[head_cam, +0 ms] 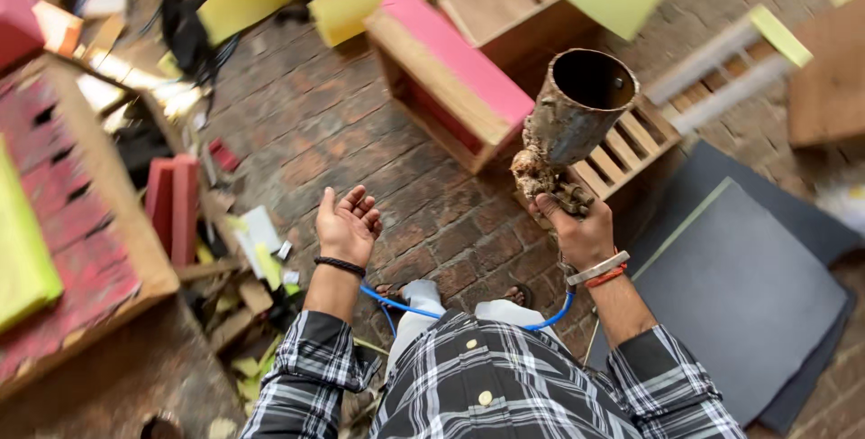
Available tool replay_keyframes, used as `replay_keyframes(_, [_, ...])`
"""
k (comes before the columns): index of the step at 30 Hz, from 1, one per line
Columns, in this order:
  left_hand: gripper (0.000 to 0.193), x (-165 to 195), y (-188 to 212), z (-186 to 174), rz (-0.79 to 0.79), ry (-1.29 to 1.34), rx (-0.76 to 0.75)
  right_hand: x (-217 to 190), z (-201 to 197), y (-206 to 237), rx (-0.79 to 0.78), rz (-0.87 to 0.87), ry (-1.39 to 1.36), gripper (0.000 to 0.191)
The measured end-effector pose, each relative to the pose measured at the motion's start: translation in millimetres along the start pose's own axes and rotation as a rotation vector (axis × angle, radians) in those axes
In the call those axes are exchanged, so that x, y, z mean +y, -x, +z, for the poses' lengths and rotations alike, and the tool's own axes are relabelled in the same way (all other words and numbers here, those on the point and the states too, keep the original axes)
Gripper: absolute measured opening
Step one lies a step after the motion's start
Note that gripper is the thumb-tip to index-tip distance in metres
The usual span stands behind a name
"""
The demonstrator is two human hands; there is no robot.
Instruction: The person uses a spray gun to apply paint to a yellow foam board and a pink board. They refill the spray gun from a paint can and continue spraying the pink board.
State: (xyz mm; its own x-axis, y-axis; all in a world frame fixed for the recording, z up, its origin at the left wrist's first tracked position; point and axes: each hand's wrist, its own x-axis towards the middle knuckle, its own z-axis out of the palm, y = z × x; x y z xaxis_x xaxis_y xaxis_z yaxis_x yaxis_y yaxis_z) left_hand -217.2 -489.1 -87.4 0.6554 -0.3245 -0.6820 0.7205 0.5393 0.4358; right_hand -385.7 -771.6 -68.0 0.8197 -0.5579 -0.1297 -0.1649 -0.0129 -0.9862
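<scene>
Overhead, right hand [577,227] grip pinching crusted spray gun [563,137] with metal cup, left hand [347,223] spread, palm up, above brick floor [306,123]

Bare brick floor [360,123] opens up ahead of the hands, so there's room to reach forward there. Past that gap the pink-topped wooden box [446,74] blocks the way, with a slatted crate [626,146] on its right. Left of the box, a big red-slatted frame [77,223] and scrap pile [239,268] crowd things.

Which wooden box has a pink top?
The wooden box left of the dirty metal cup in the right hand. The box behind it is plain brown.
</scene>
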Motion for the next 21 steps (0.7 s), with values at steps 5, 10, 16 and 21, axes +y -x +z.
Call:
replay_keyframes(5, [0.053, -101.4, -3.1, 68.3, -0.152, -0.162, -0.083, 26.8, -127.1, 46.1, 0.257, -0.049, 0.054, 0.022])
replay_keyframes(10, [0.05, -190.7, 6.1, 121.0, -0.288, -0.29, -0.137, 44.1, -226.9, 105.3, 0.466, 0.018, -0.015, 0.026])
replay_keyframes(16, [0.047, -303.1, 18.6, 194.3, -0.457, -0.491, -0.238, 57.8, -307.7, 206.3, 0.81, -0.003, 0.063, 0.032])
replay_keyframes(21, [0.048, -387.3, 27.1, 227.0, -0.661, -0.741, -0.419, 77.5, -314.8, 303.8, 1.161, 0.155, 0.058, 0.046])
